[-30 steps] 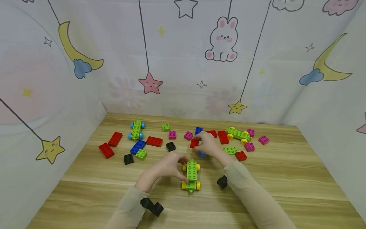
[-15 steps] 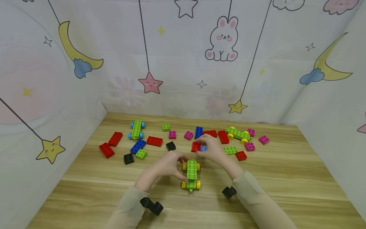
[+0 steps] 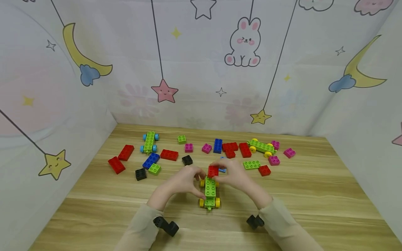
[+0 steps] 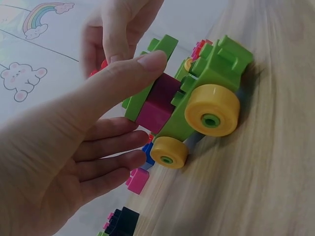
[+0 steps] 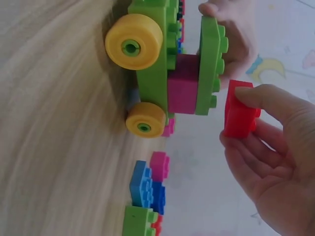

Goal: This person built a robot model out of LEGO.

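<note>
Cartoon-printed cloth (image 3: 194,55) behind the desk (image 3: 125,216), and right hand (image 3: 235,174) pinches a red building brick (image 3: 213,170) just above the yellow-wheeled car (image 5: 153,81); left hand (image 3: 185,180), fingers spread, touches its green top plate (image 5: 207,69)!

From above, the head view faces forward and down across the bench (image 3: 329,195); the wrist views, rolled sideways, look close up at the same yellow-wheeled car (image 4: 178,115) from opposite sides.
</note>
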The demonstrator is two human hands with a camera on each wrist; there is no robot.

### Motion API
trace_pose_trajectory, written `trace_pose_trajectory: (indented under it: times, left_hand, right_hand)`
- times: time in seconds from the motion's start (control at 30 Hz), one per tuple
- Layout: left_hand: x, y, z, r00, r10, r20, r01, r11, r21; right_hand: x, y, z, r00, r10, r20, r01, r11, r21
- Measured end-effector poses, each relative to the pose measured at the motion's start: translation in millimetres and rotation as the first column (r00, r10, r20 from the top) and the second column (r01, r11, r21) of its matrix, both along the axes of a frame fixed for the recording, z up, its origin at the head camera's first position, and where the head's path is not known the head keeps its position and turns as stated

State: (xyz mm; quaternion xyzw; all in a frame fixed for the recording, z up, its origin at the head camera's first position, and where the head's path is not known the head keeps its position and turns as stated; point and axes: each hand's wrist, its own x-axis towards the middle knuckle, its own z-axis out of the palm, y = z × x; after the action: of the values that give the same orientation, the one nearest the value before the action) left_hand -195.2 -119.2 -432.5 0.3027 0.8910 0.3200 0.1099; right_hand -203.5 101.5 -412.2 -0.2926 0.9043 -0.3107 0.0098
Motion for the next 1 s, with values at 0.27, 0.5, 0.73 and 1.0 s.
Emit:
trace_pose_trajectory:
  times: [0.27,0.5,0.73,1.0]
  left_hand:
    - [-0.1,0.2,-1.1,1.000,-0.007,-0.012,0.007,1.000,0.009]
    - [-0.1,0.1,-1.8,1.000,-0.007,-0.013,0.007,1.000,0.023]
    - [0.2,-0.1,-1.8,1.000,-0.007,-0.016,0.008,1.000,0.021]
    - [0.7,0.7,-0.6,1.000,0.001,-0.008,-0.001,1.000,0.021]
  right_hand:
    - [6.3,1,-6.3,0.998,0.041,0.055,-0.041,0.999,-0.007]
    - [8.0,2,-9.2,0.995,0.065,0.080,-0.063,0.998,-0.024]
    - [10.0,2,-9.8,0.995,0.086,0.056,-0.085,0.996,-0.021]
    - [11.2,2,-8.8,0.992,0.103,0.067,-0.100,0.994,-0.043]
